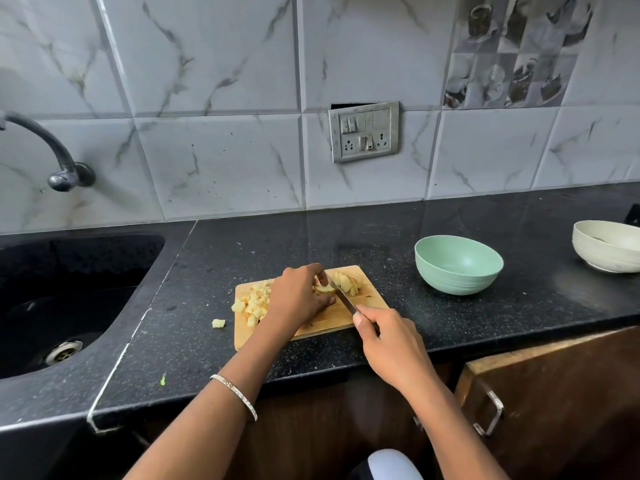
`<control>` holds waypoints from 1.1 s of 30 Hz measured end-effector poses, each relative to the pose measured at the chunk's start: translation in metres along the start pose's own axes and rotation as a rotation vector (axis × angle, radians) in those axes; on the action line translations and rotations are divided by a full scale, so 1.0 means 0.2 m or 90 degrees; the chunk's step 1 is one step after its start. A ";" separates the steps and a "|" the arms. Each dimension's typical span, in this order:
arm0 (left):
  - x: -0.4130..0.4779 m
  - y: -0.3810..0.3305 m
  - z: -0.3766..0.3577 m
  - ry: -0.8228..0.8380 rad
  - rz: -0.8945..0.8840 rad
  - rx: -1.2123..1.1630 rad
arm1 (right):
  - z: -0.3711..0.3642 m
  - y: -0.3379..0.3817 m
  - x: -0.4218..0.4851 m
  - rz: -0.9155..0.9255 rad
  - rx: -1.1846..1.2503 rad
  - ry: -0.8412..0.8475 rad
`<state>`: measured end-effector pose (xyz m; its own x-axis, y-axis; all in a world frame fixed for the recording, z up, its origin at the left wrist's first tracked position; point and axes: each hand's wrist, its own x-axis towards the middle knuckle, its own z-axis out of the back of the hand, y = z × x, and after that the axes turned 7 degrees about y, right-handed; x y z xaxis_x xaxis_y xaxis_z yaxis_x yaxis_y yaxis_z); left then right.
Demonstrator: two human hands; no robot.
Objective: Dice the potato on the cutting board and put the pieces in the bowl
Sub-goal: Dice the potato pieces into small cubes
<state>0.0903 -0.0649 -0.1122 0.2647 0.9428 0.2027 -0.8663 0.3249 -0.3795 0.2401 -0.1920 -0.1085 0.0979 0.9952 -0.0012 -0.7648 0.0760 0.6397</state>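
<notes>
Just then the left hand (298, 296) lay curled over a potato piece (325, 289) on the cutting board (329, 323), with fingertips and thumb pinching it down against the wood. The right hand (388, 341) was wrapped round the handle of a knife (341, 296). The blade ran from that hand up and away, its edge meeting the potato piece right beside the left fingertips.

Beyond the blade — on the side away from the left hand — lay a small stack of potato slices (346, 283), close to the board's far right corner. To the left of the left hand sat the diced pieces (254, 304), a loose heap on the board's left end, partly hidden by that hand. One stray cube (218, 323) lay off the board on the black counter (450, 323), further left than the heap.

The green bowl (459, 265) stood on the counter to the right of both hands, well apart from the board — its visible inside plain green. A cream bowl (606, 251) stood further right again. A thin bangle (239, 393) circled the left forearm. Far to the left of the hands was the dark sink (69, 271).
</notes>
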 end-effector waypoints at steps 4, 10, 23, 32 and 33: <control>0.00 0.00 0.00 -0.002 -0.009 -0.006 | -0.01 -0.01 -0.01 0.008 0.012 -0.011; 0.00 0.01 0.00 -0.005 -0.004 -0.038 | 0.02 0.01 -0.03 0.029 0.015 -0.044; 0.00 0.02 0.00 -0.008 0.011 -0.078 | 0.02 0.03 0.03 0.023 -0.036 -0.006; 0.01 0.03 -0.01 -0.017 0.011 -0.086 | -0.06 0.08 0.17 0.004 -0.056 0.007; 0.02 0.03 -0.01 -0.016 0.011 -0.089 | -0.06 0.08 0.19 0.003 -0.050 0.014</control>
<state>0.0863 -0.0592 -0.1160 0.2389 0.9465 0.2169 -0.8024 0.3183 -0.5049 0.2244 -0.1519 -0.1084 0.0811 0.9966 -0.0154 -0.8128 0.0751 0.5776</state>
